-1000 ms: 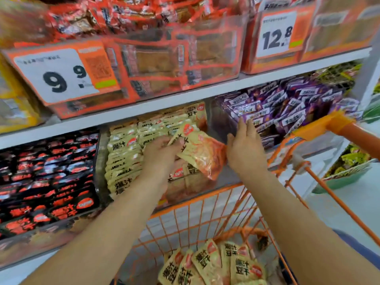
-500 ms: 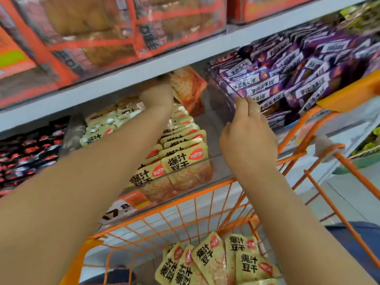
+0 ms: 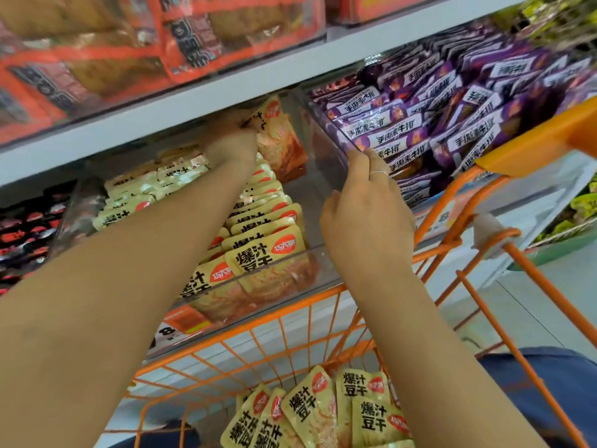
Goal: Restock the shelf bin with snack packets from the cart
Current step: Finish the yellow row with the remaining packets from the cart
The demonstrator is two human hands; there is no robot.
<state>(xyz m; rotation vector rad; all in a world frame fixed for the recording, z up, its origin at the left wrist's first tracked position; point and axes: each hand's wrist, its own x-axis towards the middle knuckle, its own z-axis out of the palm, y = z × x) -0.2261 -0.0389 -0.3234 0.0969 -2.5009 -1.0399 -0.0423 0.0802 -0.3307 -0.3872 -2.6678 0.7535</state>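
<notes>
White shop shelving crosses the upper frame, with an orange wire cart below at centre. Two bare hands reach forward. Between them sits a clear plastic shelf bin holding two rows of flat yellow snack packets with bold black characters and a red oval logo; those at the back are too crowded to count. About six more of the same yellow cart packets lie in the cart at lower centre.

At upper centre, the left hand is deep in the bin under the shelf, fingers curled around a held yellow-and-orange packet standing upright at the back of the right-hand row. Right of centre, the right hand grips the bin's clear right wall, fingertips hooked over its top edge, a thin ring on one finger. Purple packets fill the neighbouring bin at upper right.
</notes>
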